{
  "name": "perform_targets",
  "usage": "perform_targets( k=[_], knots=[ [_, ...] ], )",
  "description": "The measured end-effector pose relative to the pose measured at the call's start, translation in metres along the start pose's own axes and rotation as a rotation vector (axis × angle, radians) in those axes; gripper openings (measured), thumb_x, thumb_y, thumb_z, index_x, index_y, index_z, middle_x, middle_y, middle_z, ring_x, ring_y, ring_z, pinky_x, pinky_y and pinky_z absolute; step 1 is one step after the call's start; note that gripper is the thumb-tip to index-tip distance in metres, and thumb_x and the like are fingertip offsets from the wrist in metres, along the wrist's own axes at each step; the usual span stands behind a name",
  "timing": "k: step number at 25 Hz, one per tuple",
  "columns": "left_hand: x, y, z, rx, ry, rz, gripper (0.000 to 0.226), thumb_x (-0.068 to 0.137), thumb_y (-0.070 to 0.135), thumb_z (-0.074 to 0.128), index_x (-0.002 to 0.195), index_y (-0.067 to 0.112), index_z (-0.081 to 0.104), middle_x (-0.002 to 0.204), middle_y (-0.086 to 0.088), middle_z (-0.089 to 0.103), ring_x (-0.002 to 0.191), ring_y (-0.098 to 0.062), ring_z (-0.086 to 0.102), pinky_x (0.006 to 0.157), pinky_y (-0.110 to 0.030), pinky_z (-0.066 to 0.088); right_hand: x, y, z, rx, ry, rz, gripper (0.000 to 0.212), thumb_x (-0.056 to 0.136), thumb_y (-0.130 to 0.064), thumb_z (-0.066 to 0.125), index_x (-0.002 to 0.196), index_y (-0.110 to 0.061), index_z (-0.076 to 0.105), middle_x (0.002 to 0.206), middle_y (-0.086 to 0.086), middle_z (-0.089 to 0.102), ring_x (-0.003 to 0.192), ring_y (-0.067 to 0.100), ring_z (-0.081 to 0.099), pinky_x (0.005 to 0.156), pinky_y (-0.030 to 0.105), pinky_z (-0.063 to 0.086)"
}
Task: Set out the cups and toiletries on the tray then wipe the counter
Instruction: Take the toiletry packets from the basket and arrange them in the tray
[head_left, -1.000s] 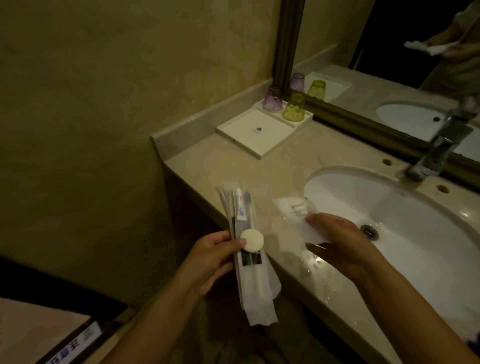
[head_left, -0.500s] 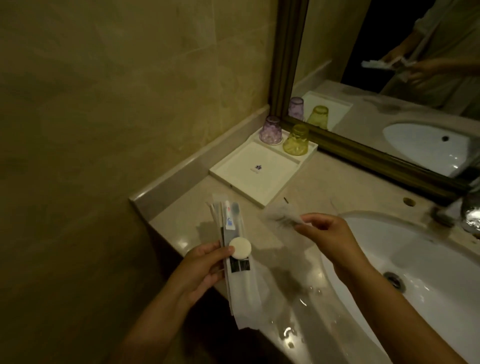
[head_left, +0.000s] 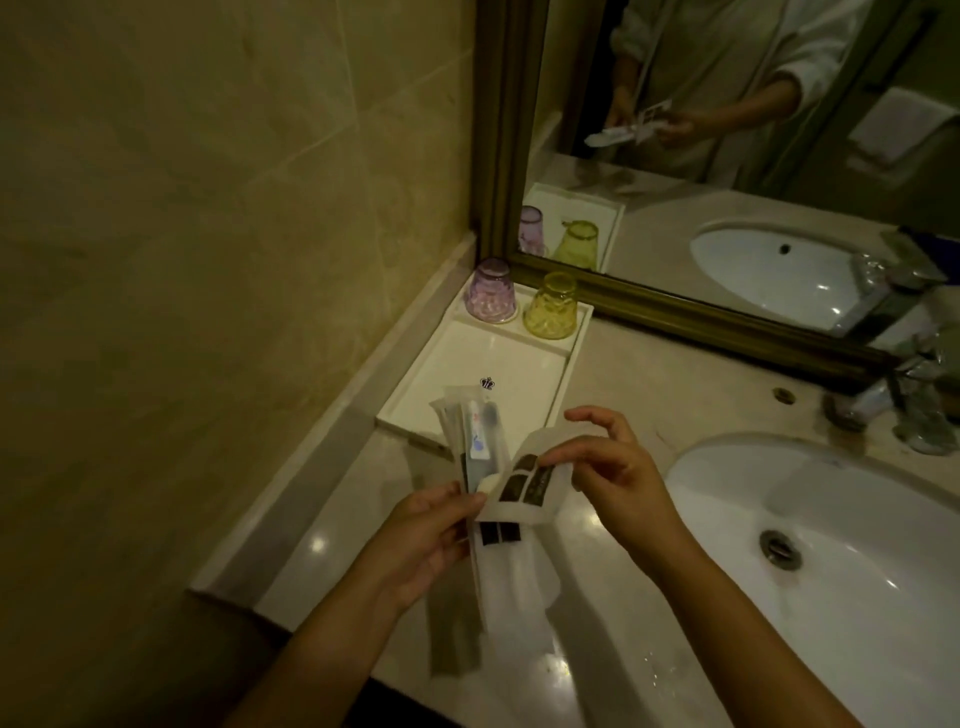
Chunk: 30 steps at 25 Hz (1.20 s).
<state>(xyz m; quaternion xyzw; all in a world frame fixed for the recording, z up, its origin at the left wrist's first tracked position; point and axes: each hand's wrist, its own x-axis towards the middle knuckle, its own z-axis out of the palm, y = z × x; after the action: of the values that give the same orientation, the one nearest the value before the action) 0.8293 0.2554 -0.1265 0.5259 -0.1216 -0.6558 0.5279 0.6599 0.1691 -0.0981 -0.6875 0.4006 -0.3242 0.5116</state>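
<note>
Two hands meet over the near edge of the worktop (head_left: 649, 364). The left hand (head_left: 426, 540) grips a bundle of toiletry packets (head_left: 475, 431), thumb curled over the front and fingers hidden behind; the bundle's long axis runs near to far, its top pointing toward the tray and tilted slightly left, its lower end hanging below the hand. A toothbrush and small tube show through the clear wrap, though the print is too small to read. The right hand (head_left: 618, 473) pinches a flat white sachet (head_left: 530, 483) between thumb and forefinger, the other fingers spread loosely above it. The sachet overlaps the bundle and hides its middle; dark label blocks on it cannot be read.

Beyond the hands lies the white tray (head_left: 467, 358), rectangular, long axis running away toward the mirror (head_left: 727, 156), set against the left wall. At its far end stand a purple cup (head_left: 490, 291) and a yellow cup (head_left: 551, 306), both upside down, just beside each other. To the right sits the white sink (head_left: 857, 519), cut off by the frame edge, with the tap (head_left: 904, 395) blurred. The mirror reflects the cups, the basin and the person's hands.
</note>
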Motion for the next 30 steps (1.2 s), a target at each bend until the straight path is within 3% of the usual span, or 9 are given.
perform_targets(
  k=[3,5,10,14,17,19,22,25,30],
  knots=[
    [0.010,0.005,-0.002,0.022,0.019,0.004,0.022,0.085,0.003,0.056,0.105,0.006,0.065,0.099,-0.016,0.071,0.085,-0.022,0.069,0.074,-0.032,0.057,0.012,0.011,0.003,0.179,0.055,0.112,0.036,0.088,0.002,0.047,0.070,-0.019,0.071,0.115,-0.002,0.056,0.109,0.016,0.055,0.077,0.021,0.053],
    [0.015,0.008,-0.004,0.027,0.045,0.019,0.022,0.083,0.003,0.058,0.104,0.006,0.065,0.097,-0.016,0.071,0.085,-0.023,0.069,0.073,-0.032,0.058,0.024,0.017,0.005,0.209,0.071,0.164,0.026,0.085,-0.002,0.055,0.079,-0.022,0.070,0.116,-0.002,0.058,0.106,0.014,0.058,0.073,0.021,0.054],
    [0.026,0.008,-0.016,0.003,0.112,0.015,0.019,0.084,0.004,0.057,0.101,0.008,0.065,0.096,-0.015,0.073,0.089,-0.026,0.069,0.074,-0.034,0.058,0.060,0.037,0.002,0.228,0.048,0.311,0.054,0.076,0.007,0.064,0.114,-0.030,0.054,0.098,0.001,0.064,0.087,0.015,0.065,0.063,0.021,0.057],
    [0.036,0.001,-0.033,0.004,0.231,0.018,0.017,0.084,0.004,0.056,0.099,0.008,0.062,0.093,-0.015,0.072,0.088,-0.028,0.068,0.076,-0.038,0.056,0.105,0.055,-0.007,0.185,0.091,0.323,0.046,0.077,0.013,0.059,0.110,-0.018,0.058,0.093,0.009,0.062,0.089,0.026,0.062,0.074,0.032,0.057],
    [0.036,-0.005,-0.041,0.102,0.248,0.030,0.017,0.084,0.010,0.058,0.099,0.007,0.064,0.075,-0.005,0.075,0.070,-0.018,0.071,0.060,-0.027,0.058,0.132,0.070,0.001,0.136,0.095,0.314,0.043,0.077,0.013,0.058,0.112,-0.011,0.059,0.097,0.011,0.060,0.083,0.021,0.060,0.068,0.026,0.055],
    [0.038,-0.008,-0.044,0.097,0.248,0.019,0.027,0.079,0.013,0.061,0.105,0.005,0.063,0.084,-0.011,0.075,0.079,-0.023,0.070,0.064,-0.030,0.056,0.142,0.081,0.010,0.055,0.071,0.322,0.042,0.077,0.010,0.060,0.113,-0.013,0.059,0.103,0.006,0.057,0.084,0.016,0.058,0.065,0.021,0.054],
    [0.042,-0.011,-0.045,0.056,0.246,0.015,0.047,0.066,0.021,0.066,0.111,0.007,0.061,0.102,-0.017,0.070,0.096,-0.030,0.064,0.075,-0.035,0.052,0.143,0.094,0.022,-0.168,-0.001,0.265,0.044,0.076,0.005,0.062,0.114,-0.018,0.058,0.106,0.000,0.054,0.092,0.019,0.056,0.079,0.030,0.053],
    [0.047,-0.013,-0.044,0.029,0.253,0.028,0.044,0.061,0.022,0.069,0.103,0.013,0.065,0.098,-0.015,0.072,0.095,-0.029,0.065,0.077,-0.037,0.052,0.133,0.106,0.021,-0.526,-0.040,0.099,0.042,0.076,-0.005,0.065,0.116,-0.017,0.058,0.115,0.009,0.053,0.099,0.022,0.053,0.083,0.030,0.047],
    [0.051,-0.014,-0.038,0.027,0.226,0.048,0.036,0.061,0.021,0.068,0.096,0.012,0.068,0.081,-0.007,0.075,0.079,-0.021,0.068,0.071,-0.033,0.054,0.119,0.115,0.014,-0.965,-0.048,-0.283,0.032,0.071,-0.022,0.074,0.103,-0.016,0.068,0.122,0.013,0.060,0.116,0.033,0.050,0.099,0.050,0.033]
  ],
)
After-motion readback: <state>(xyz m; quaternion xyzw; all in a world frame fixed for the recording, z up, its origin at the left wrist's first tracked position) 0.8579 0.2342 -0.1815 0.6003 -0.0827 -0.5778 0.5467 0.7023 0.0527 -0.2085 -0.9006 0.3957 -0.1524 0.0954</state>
